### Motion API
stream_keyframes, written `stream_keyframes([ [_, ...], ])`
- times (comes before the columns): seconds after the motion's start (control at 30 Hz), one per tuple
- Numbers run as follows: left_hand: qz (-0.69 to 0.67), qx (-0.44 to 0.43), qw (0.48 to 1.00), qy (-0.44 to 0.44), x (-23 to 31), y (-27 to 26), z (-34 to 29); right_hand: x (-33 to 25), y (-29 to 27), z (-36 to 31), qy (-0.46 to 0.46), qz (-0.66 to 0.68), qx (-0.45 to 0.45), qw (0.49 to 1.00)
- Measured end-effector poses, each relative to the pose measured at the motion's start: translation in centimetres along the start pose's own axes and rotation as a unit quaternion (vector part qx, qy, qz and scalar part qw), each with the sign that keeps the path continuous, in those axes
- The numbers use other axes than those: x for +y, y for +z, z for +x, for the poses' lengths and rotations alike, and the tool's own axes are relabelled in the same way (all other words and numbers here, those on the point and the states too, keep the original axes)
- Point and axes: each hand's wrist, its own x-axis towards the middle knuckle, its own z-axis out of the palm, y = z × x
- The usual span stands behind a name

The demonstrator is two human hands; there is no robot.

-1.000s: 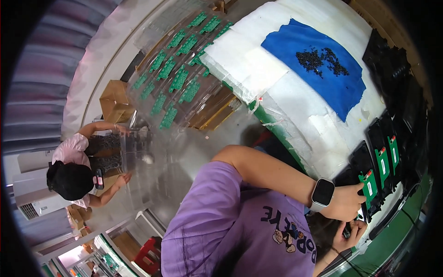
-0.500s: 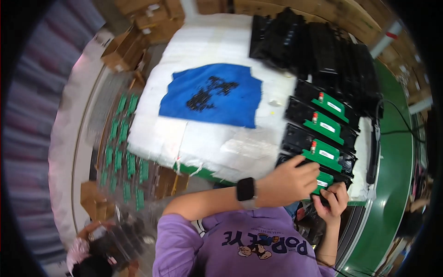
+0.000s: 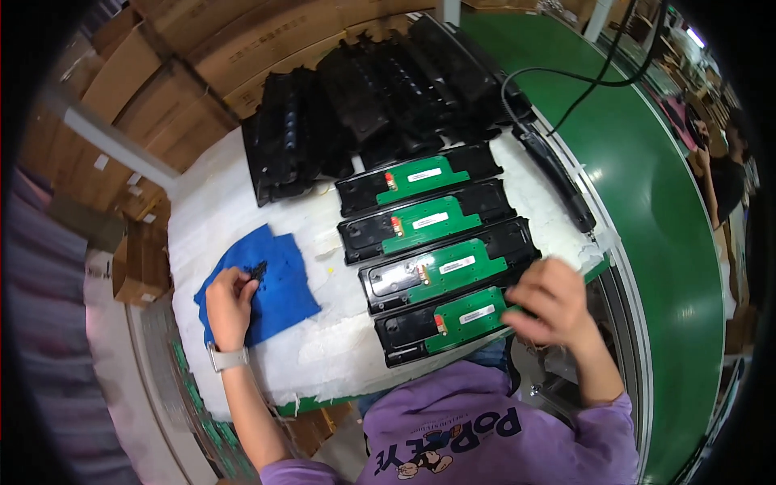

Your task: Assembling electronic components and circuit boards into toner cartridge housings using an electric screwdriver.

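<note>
Left hand (image 3: 229, 305): fingertips narrowed at black bits (image 3: 259, 270), grip unclear; blue cloth (image 3: 283, 301), table's (image 3: 331, 356) left edge
Right hand (image 3: 554, 303): blurred, finger gap can't tell; beside near-edge green board (image 3: 469, 318)

Stacked cardboard boxes (image 3: 242, 61) across upper left; grey-purple curtain (image 3: 44, 323), left edge; glossy green strip (image 3: 683, 323) (belt or floor, can't tell) down right side; tube light (image 3: 695, 37), upper right.

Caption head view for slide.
Left hand at small black parts on blue cloth; right hand near four circuit boards in black trays.
</note>
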Motion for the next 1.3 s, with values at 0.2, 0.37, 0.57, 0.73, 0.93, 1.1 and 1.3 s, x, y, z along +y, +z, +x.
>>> stream_keyframes([
  [0.2, 0.043, 0.109, 0.993, 0.02, 1.8, 0.2, 0.0, 8.6, -1.3, 2.7, 0.194, -0.225, 0.08, 0.952],
  [0.37, 0.048, 0.132, 0.989, 0.038, 2.0, 0.5, -0.1, 13.0, 0.2, 3.9, 0.384, -0.202, -0.021, 0.901],
  [0.57, 0.021, 0.129, 0.991, 0.016, 1.6, 0.3, -0.2, 14.6, -1.6, 3.9, 0.51, 0.088, -0.054, 0.854],
  [0.73, -0.064, 0.126, 0.988, -0.055, 1.1, 0.5, 0.1, 11.6, -4.1, 4.7, 0.48, 0.145, 0.007, 0.865],
  [0.93, -0.543, -0.002, 0.822, -0.172, 2.3, 0.2, 1.8, 9.0, -5.0, 9.9, 0.202, 0.428, 0.148, 0.869],
  [1.1, -0.779, -0.122, 0.575, -0.218, 8.7, 3.7, 5.6, 8.2, -2.9, 16.7, 0.038, 0.732, 0.094, 0.674],
  [1.3, -0.807, -0.272, 0.492, -0.18, 16.8, 7.3, 7.5, 6.1, -0.7, 20.4, -0.012, 0.742, 0.074, 0.666],
])
